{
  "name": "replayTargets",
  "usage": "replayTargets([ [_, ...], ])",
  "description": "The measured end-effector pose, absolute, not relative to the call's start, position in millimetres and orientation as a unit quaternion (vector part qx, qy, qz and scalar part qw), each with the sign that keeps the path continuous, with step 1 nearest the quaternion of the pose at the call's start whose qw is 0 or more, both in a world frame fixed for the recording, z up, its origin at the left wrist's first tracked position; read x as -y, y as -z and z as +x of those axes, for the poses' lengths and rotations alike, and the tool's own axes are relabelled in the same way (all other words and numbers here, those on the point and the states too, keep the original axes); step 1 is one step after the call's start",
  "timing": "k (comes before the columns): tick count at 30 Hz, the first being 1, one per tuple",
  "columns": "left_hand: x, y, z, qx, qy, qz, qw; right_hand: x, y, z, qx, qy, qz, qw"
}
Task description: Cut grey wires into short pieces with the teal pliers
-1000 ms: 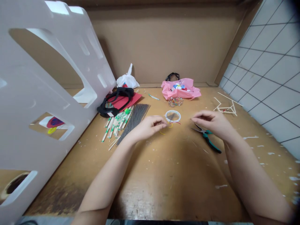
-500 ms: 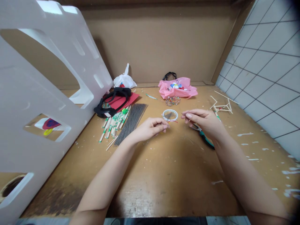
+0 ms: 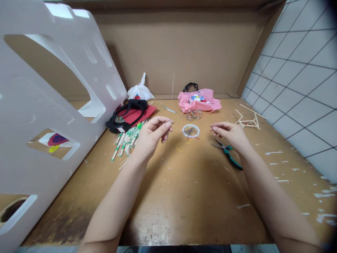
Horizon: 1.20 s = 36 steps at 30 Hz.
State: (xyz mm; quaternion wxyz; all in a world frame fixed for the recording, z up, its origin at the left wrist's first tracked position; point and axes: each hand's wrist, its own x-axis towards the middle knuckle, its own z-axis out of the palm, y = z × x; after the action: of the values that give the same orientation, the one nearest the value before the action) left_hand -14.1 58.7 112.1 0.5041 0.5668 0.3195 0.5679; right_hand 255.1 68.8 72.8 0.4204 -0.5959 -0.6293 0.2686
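Left hand pinched a thin grey wire; right hand, fingers half-open and empty, hovered above green-handled steel pliers.

Slim bare arms end in a left hand and right hand.

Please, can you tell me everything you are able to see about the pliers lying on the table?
They are needle-nose pliers with slim, steel-looking jaws standing slightly apart and teal grips with dark ends. They lie flat on the paint-spattered tabletop, jaws pointing up and left, grips running down and right. The small round hoop lies beyond the jaws. The right hand hangs just above the pliers and does not seem to touch them.
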Motion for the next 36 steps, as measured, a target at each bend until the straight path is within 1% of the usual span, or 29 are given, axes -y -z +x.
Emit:
replayTargets([
  [1, -55.9, -117.0, -17.0, -0.318, -0.579, 0.559, 0.501, -74.0, -67.0, 257.0, 0.657, -0.209, -0.624, 0.367],
  [3, -50.0, -125.5, -22.3, -0.319, -0.591, 0.552, 0.494, -86.6, -57.3, 259.2, 0.731, -0.07, -0.646, 0.21],
  [4, -47.4, -128.6, -24.6, -0.32, -0.594, 0.551, 0.49, -93.8, -54.4, 259.6, 0.745, -0.049, -0.641, 0.178],
  [6, -43.7, -132.3, -28.4, -0.324, -0.595, 0.556, 0.482, -108.4, -53.7, 258.7, 0.772, -0.021, -0.623, 0.129],
  [10, -44.1, -133.3, -34.5, -0.339, -0.586, 0.567, 0.469, -128.9, -63.1, 244.2, 0.816, -0.008, -0.575, 0.057],
  [15, -50.5, -133.3, -40.8, -0.35, -0.582, 0.564, 0.47, -129.8, -55.2, 200.8, 0.867, -0.019, -0.498, -0.009],
  [20, -53.2, -133.0, -43.3, -0.353, -0.578, 0.563, 0.473, -134.4, -33.9, 168.1, 0.894, -0.023, -0.446, -0.043],
  [26, -54.3, -133.3, -44.0, -0.346, -0.57, 0.567, 0.483, -143.2, -22.0, 162.8, 0.901, -0.02, -0.431, -0.041],
  [32, -53.6, -131.1, -42.3, -0.353, -0.558, 0.57, 0.489, -142.9, -14.1, 160.7, 0.893, -0.059, -0.445, -0.014],
  [36, -52.5, -131.1, -39.1, -0.355, -0.54, 0.577, 0.5, -143.0, -13.8, 158.4, 0.876, -0.129, -0.463, 0.037],
])
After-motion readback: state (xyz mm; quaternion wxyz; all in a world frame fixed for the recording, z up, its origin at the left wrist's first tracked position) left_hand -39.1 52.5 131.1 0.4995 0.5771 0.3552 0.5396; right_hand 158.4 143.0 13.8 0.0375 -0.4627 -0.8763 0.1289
